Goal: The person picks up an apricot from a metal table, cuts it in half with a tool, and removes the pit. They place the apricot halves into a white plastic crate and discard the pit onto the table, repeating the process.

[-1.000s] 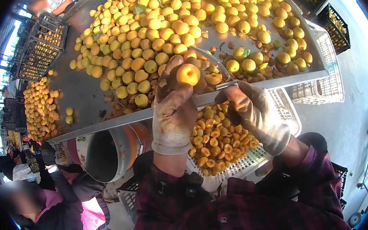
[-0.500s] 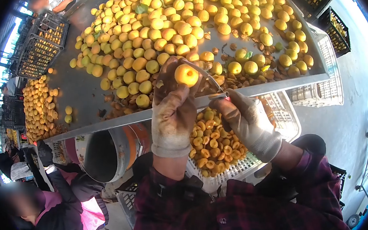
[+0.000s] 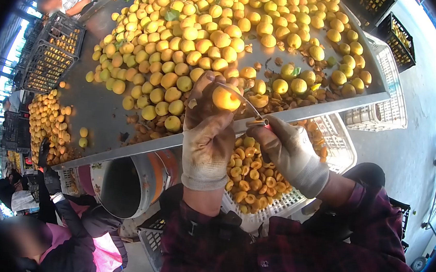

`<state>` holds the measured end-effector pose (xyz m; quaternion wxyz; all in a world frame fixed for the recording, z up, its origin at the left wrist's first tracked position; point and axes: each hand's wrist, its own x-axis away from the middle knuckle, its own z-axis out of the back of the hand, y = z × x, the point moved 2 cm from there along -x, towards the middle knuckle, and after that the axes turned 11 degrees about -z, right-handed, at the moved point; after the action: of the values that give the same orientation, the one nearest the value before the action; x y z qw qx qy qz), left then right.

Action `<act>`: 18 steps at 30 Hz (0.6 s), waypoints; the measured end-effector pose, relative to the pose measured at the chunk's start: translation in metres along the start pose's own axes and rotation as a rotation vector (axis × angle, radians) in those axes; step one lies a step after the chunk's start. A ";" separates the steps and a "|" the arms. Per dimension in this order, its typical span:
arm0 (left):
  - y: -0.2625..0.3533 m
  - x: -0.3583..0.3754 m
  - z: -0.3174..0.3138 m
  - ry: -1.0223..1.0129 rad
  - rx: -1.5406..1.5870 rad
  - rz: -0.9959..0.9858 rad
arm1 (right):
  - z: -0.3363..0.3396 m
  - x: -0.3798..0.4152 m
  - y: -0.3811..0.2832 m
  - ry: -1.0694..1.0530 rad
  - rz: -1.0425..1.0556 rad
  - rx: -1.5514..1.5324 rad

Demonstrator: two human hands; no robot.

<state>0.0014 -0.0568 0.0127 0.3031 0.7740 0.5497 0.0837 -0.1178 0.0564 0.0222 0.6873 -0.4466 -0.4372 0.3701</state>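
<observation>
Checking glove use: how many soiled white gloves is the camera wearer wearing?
2. One soiled white glove is on the left hand, which holds an orange-yellow fruit; the other is on the right hand, gripping a curved metal tool.

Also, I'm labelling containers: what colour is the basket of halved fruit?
White basket, clearest in the head view.

The round yellow, orange and greenish fruit (image 3: 169, 80) lay on grey metal tabletop (image 3: 83, 108); the perforated plastic basket (image 3: 339, 141) was white, the fabric shirt (image 3: 295, 257) maroon-and-black plaid.

One knife (image 3: 258, 123), one drum (image 3: 147, 182), many fruits (image 3: 189, 33)
</observation>
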 end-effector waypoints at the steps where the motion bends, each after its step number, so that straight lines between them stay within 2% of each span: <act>1: -0.001 -0.001 0.001 -0.004 0.013 -0.007 | -0.003 0.000 0.007 0.001 0.002 0.000; 6: -0.002 0.001 -0.004 0.033 -0.047 -0.007 | -0.008 0.004 0.008 0.164 0.038 0.236; 10: -0.007 0.003 -0.006 0.081 -0.045 0.002 | -0.013 0.000 0.007 0.118 0.019 0.254; 12: -0.006 0.005 -0.013 0.117 -0.040 0.006 | -0.016 -0.002 0.009 0.148 0.096 0.277; 18: -0.010 0.008 -0.007 0.158 0.001 -0.017 | -0.020 -0.014 0.021 0.114 0.117 0.313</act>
<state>-0.0069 -0.0448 0.0107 0.2592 0.7603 0.5785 0.1414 -0.1060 0.0450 -0.0059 0.7493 -0.3792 -0.3079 0.4472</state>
